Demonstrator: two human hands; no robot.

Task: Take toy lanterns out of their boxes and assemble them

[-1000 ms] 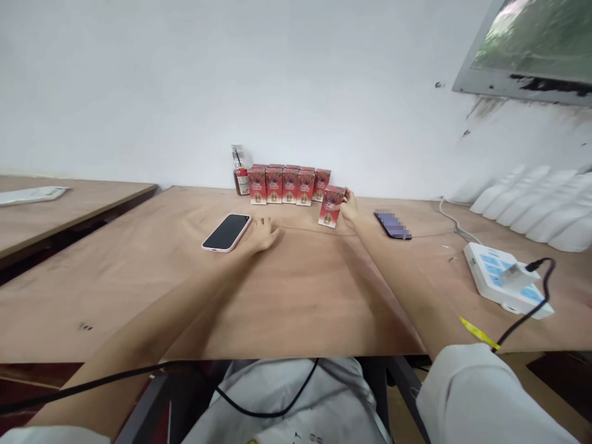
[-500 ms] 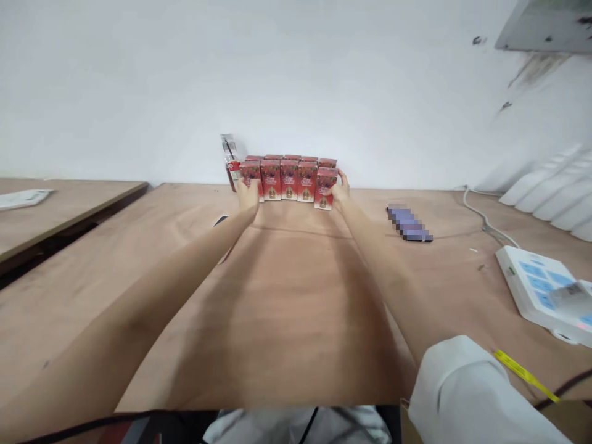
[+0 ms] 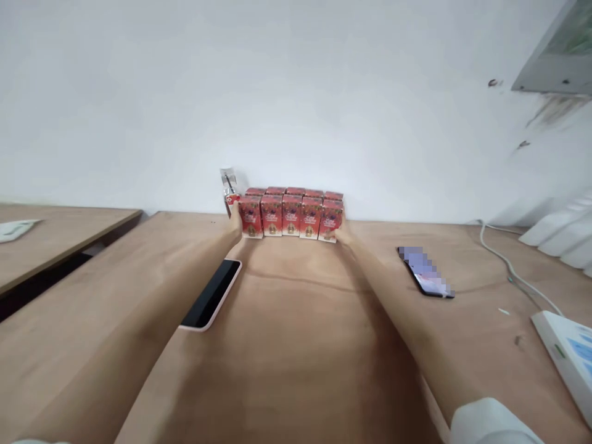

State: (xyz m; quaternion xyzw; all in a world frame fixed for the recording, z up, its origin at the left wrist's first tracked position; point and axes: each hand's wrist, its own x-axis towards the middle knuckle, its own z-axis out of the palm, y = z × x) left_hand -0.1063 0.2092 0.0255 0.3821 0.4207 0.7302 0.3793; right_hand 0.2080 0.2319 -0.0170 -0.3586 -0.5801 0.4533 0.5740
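Note:
Several small red boxes [image 3: 291, 217] with printed fronts stand upright in two rows against the wall. The front row's boxes sit close side by side. My left hand [image 3: 235, 225] is closed against the outer side of the leftmost red box [image 3: 251, 219]. At the other end, my right hand [image 3: 342, 231] grips the rightmost red box [image 3: 329, 222], its fingers partly hidden behind the box. A clear packet with a red label [image 3: 228, 185] leans on the wall just behind my left hand.
On the wooden table [image 3: 296, 345] a pale-edged phone [image 3: 215, 295] lies by my left forearm. Another phone [image 3: 425, 271] rests right of my right arm. Farther right are a white cable [image 3: 504, 262] and a white device [image 3: 567, 351]. A second table [image 3: 83, 231] stands at the left.
My right hand has brought the rightmost box in against its neighbour, evening the front row. My left hand has shifted to the row's outer side. The camera view has tilted upward.

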